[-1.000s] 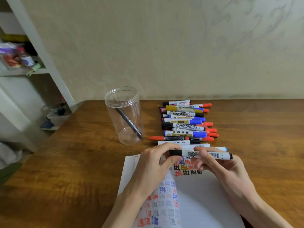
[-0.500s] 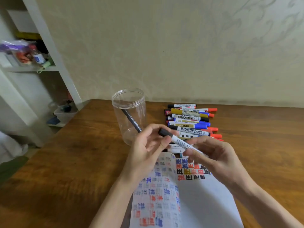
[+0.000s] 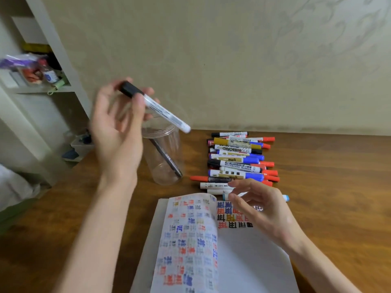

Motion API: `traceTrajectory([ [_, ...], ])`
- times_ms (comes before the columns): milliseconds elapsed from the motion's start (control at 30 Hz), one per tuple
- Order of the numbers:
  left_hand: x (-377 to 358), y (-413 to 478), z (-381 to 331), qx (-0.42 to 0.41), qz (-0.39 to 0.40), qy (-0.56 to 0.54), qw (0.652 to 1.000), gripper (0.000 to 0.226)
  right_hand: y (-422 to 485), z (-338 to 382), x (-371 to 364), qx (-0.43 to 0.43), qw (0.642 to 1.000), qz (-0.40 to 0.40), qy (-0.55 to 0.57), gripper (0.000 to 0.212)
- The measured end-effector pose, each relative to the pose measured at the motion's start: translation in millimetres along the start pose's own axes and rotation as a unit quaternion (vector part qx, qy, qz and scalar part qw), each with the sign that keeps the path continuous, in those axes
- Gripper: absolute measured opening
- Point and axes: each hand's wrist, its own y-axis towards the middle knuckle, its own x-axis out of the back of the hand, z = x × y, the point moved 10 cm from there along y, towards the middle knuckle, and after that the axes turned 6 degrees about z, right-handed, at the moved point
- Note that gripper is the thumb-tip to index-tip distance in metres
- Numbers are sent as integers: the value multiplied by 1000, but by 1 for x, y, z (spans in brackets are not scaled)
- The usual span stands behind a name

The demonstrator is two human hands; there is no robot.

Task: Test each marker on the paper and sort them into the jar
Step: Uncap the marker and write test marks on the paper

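My left hand (image 3: 118, 127) is raised above the clear plastic jar (image 3: 167, 166) and grips a white marker with a black cap (image 3: 160, 111), which slants down to the right over the jar's mouth. One dark marker (image 3: 167, 159) leans inside the jar. My right hand (image 3: 260, 206) hovers, fingers apart, over the top of the paper pad (image 3: 243, 261), near the closest markers of the row. A row of several markers (image 3: 239, 161) with red, blue, black and gold bodies lies on the table to the right of the jar. The pad shows coloured test marks.
The wooden table (image 3: 330, 187) ends at a beige wall behind. A white shelf unit (image 3: 48, 85) with small items stands at the left, beyond the table edge. A curled page (image 3: 190, 240) with printed marks rises from the pad's left side.
My left hand has lifted the capped marker from over the pad up and left, above the jar. My right hand has let go of it and dropped toward the marker row.
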Motion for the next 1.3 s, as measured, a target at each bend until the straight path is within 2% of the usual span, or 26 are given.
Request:
traceTrajectory([
  [133, 19, 35, -22, -108, -42, 88, 989, 27, 1, -5, 7, -7, 1000, -17, -9, 16],
  [200, 22, 47, -14, -121, -34, 136, 983, 26, 1, -6, 12, -9, 1000, -21, -21, 18],
  [400, 9, 44, 43, -25, 69, 260, 963, 40, 1, -5, 21, -5, 999, -34, -42, 19],
  [633, 7, 21, 67, -15, 82, 393, 916, 16, -1, -3, 16, -4, 998, -29, -54, 20],
  [867, 4, 15, 77, -28, 96, 443, 891, 24, -3, -1, 8, -1, 999, -21, -48, 16],
  [1067, 6, 14, 79, -29, 88, 438, 894, 26, -4, 0, 4, 3, 998, -14, -55, 15],
  [1300, 9, -20, 46, -114, -23, 394, 912, 23, -3, -4, 5, -10, 999, -23, -47, 14],
])
